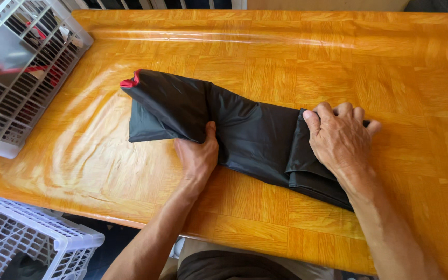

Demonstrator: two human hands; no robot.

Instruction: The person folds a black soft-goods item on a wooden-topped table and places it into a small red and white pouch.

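Note:
A black garment (pixel 250 132) with a red trim at its far left corner lies folded lengthwise across an orange wood-pattern table (pixel 338 62). My left hand (pixel 198 153) grips the garment's near edge at its middle, thumb on top of the cloth. My right hand (pixel 338 137) is closed over the folded right end, fingers curled around the fabric's far edge. The left part of the garment is bunched and slightly raised.
A white slatted plastic basket (pixel 22 67) holding dark and red clothes stands on the table's far left corner. Another white lattice basket (pixel 32 243) sits below the table's near left edge. The table's near edge runs just in front of my body.

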